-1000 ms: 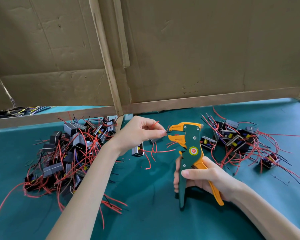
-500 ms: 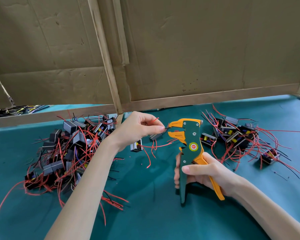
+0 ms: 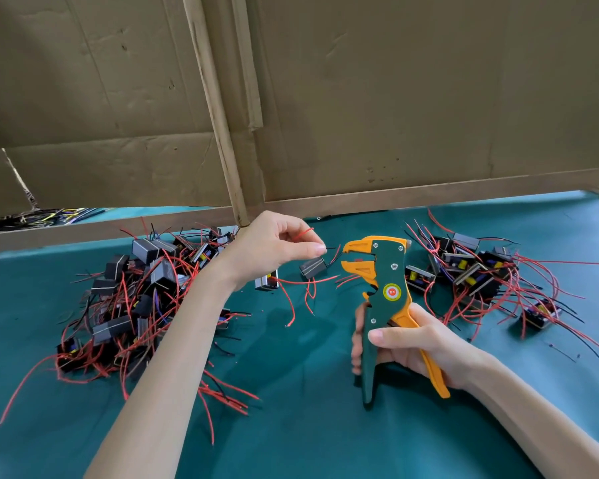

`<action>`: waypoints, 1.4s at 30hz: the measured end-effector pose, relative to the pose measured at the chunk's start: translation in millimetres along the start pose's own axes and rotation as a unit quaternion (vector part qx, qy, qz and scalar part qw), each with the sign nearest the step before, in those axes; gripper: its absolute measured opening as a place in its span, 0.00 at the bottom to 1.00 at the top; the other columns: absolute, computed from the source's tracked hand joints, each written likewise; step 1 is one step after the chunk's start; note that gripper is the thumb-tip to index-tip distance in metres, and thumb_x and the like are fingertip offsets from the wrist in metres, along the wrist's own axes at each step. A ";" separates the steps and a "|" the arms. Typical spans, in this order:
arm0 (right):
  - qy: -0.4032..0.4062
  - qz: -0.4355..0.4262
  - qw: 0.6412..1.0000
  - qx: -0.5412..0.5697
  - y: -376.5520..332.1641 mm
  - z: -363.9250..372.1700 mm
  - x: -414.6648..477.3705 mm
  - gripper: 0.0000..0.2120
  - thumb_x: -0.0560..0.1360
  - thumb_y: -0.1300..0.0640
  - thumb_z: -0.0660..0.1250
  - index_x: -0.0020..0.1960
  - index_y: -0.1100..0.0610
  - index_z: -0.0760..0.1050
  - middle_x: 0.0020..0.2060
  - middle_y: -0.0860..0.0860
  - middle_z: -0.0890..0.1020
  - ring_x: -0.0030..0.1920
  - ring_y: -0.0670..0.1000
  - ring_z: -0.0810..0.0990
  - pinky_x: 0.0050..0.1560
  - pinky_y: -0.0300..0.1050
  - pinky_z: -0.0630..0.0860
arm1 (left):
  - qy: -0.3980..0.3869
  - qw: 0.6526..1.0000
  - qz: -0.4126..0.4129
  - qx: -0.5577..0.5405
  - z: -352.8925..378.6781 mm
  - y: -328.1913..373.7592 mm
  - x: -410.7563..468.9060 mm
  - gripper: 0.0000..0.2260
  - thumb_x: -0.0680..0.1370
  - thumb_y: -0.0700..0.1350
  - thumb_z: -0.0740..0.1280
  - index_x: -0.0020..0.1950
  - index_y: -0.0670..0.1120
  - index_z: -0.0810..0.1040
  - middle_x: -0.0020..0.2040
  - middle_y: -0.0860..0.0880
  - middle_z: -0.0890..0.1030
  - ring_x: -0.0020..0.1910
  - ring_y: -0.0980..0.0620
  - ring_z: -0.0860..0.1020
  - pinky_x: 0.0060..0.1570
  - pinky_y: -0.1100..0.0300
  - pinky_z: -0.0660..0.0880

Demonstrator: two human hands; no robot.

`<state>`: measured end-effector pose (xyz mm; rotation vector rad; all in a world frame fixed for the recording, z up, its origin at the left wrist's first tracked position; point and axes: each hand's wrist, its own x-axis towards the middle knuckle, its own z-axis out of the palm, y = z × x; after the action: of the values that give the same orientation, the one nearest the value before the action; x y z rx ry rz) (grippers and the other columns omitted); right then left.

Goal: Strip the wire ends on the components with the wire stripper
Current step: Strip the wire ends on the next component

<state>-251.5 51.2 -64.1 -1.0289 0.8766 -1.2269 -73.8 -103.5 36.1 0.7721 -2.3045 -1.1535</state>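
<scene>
Matte teal cloth tabletop (image 3: 291, 426); creased brown cardboard wall (image 3: 395, 98) behind. Small grey boxy component with thin red and black leads (image 3: 313, 266) hanging just below left hand (image 3: 274, 247), pinched by one black lead between thumb and forefinger, just beside beak-shaped green-and-orange plastic wire stripper (image 3: 388, 292). Stripper upright, handles gripped in right hand (image 3: 405, 344), forearm low over tabletop.

hands (image 3: 274, 247) (image 3: 412, 344) 2 | wire stripper (image 3: 388, 281) 1 | component piles (image 3: 135, 299) (image 3: 474, 271) 2 | cardboard panels (image 3: 101, 98) (image 3: 429, 98) 2
</scene>
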 end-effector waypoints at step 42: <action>0.019 -0.010 0.998 -0.054 -7.5 10.3 -6.7 0.08 0.71 0.59 0.74 0.50 0.56 0.80 0.44 0.66 0.82 0.46 0.66 0.82 0.50 0.55 0.78 | -0.074 0.997 0.006 -0.031 5.5 10.2 -7.7 0.06 0.75 0.39 0.71 0.46 0.36 0.82 0.44 0.34 0.81 0.38 0.53 0.75 0.38 0.70 0.72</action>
<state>-245.2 59.0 -53.8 -1.1052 0.9723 -1.2301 -74.3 -90.2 40.4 0.6708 -2.3767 -1.3093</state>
